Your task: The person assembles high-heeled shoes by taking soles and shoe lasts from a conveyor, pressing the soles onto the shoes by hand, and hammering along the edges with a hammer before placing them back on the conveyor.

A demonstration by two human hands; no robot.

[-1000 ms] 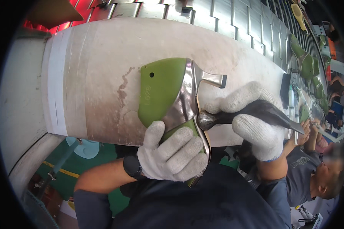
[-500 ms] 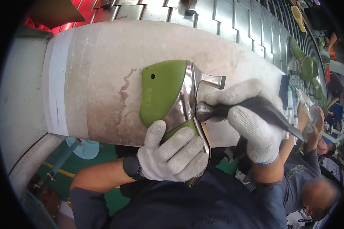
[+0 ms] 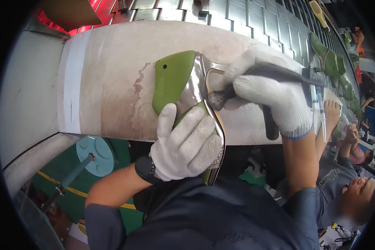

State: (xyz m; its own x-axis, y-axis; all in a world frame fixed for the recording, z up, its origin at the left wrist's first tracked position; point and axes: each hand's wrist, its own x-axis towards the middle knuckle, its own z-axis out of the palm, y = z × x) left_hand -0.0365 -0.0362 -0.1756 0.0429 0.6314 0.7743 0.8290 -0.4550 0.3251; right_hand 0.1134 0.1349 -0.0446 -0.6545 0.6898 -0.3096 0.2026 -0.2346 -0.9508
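At left, a pale strip [image 3: 76, 83] crosses the workbench [image 3: 121, 46], on which a green shoe last [image 3: 173, 79] lies sideways inside a metallic high-heeled pump [image 3: 191, 85]. The pump rests at the bench's near edge, toe toward the wearer, heel pointing right. The gloved left hand [image 3: 185, 143] covers its forepart: thumb apart from the fingers, which lie slightly spread over the upper; whether they clamp beneath cannot be told. Right of the shoe, the rounded face of a dark shoemaker's hammer [image 3: 216, 101] sits at the sole edge, contact uncertain. The gloved right hand [image 3: 275, 91] has thumb and fingers clamped on the hammer's head, its handle pointing downward, and hides the heel tip. At far right, 1 co-worker [image 3: 350, 191] is seated or standing beside the bench.

Handling (judged): with the last inside, the pump should be firm and moderately heavy; its glossy upper likely slips and scuffs. 2 sound holds are the forepart and the last's exposed green end; the slender heel seems a poor grip. The hammer appears dense and rigid.
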